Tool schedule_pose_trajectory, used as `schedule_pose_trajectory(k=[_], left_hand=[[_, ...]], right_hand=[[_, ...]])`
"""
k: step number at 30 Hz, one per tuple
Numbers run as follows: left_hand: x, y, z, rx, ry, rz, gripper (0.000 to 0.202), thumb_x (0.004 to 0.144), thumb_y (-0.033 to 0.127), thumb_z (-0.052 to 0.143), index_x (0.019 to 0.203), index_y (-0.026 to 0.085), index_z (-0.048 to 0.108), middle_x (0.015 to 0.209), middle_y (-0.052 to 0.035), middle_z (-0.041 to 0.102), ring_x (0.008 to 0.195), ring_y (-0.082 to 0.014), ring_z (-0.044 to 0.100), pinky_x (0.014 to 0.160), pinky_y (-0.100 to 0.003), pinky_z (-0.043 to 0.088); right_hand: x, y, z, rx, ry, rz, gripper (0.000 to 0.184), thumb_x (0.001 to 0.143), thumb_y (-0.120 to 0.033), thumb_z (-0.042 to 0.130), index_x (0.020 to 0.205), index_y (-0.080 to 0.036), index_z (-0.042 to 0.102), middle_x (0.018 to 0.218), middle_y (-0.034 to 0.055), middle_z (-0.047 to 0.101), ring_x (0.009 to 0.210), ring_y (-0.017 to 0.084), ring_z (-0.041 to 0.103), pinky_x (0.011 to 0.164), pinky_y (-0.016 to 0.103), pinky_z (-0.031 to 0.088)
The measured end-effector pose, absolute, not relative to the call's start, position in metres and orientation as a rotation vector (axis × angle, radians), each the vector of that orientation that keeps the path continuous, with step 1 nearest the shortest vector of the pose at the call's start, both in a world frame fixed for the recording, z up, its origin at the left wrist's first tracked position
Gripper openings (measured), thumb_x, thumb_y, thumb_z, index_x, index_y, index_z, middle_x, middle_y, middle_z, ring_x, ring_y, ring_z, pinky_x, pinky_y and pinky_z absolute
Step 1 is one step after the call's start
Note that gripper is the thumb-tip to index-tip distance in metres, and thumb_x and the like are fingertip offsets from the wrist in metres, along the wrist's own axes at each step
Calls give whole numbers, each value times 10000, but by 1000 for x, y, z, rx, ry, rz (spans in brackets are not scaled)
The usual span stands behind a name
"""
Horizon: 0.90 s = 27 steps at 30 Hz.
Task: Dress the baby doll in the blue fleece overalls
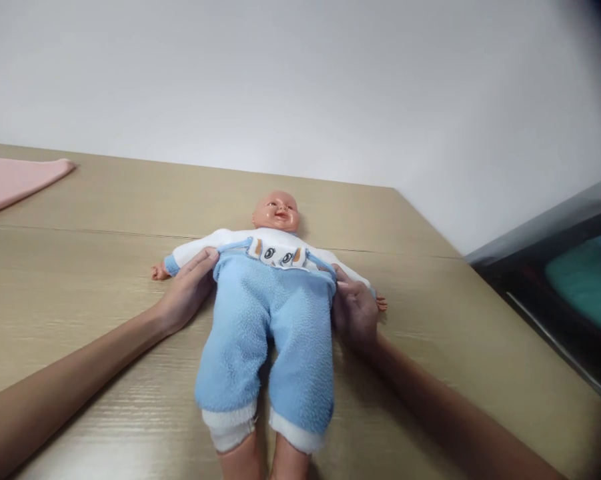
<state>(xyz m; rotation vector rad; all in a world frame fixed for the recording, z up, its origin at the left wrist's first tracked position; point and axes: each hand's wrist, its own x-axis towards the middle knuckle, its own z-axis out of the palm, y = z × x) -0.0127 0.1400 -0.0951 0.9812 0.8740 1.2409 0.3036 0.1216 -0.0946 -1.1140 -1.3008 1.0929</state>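
Note:
A baby doll (276, 212) lies on its back on the wooden table (80, 267), head away from me. It wears a white top (275, 248) with blue cuffs and fluffy light-blue trousers (270, 333) with white hems. My left hand (187, 293) pinches the trousers' waistband at the doll's left side of the picture. My right hand (355, 310) grips the waistband on the other side, fingers curled closed on the fabric. Both forearms reach in from the bottom edge.
A folded pink cloth (15, 180) lies at the table's far left. A white wall stands behind the table. To the right, beyond the table's edge, sits a dark container (555, 293) holding something teal (587, 280).

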Motion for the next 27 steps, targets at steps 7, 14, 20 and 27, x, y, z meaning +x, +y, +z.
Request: schedule_pose_trajectory(k=[7, 14, 20, 27], left_hand=[[-10, 137, -94, 1103, 1006, 1400, 416, 983, 638, 878, 1027, 260, 709, 987, 13, 700, 961, -207, 624, 937, -321, 516], [-9, 140, -98, 1295, 1109, 1603, 524, 932, 754, 888, 1029, 263, 731, 1011, -9, 720, 994, -222, 634, 928, -326, 509], [-6, 138, -98, 1339, 1021, 1622, 510, 958, 730, 884, 1025, 254, 714, 936, 9, 662, 900, -186, 591, 852, -301, 488], [-4, 135, -101, 1339, 1015, 1637, 439, 1011, 655, 868, 1084, 247, 721, 952, 12, 642, 860, -169, 560, 799, -283, 475]], right_hand=[[302, 125, -93, -1217, -1284, 868, 270, 1042, -602, 735, 1040, -338, 678, 979, 1, 673, 961, 273, 638, 953, 390, 575], [301, 117, -94, -1246, -1347, 607, 349, 1040, -514, 761, 1300, -307, 655, 1363, 97, 759, 1283, 312, 732, 1188, 529, 590], [277, 135, -19, -1085, -1864, 385, 135, 1110, -349, 659, 1218, -270, 675, 1247, 89, 795, 1197, 291, 760, 1130, 503, 597], [185, 233, 35, -843, -2684, 511, 244, 1131, -291, 664, 1358, -209, 697, 1404, 125, 799, 1294, 290, 746, 1119, 450, 566]])
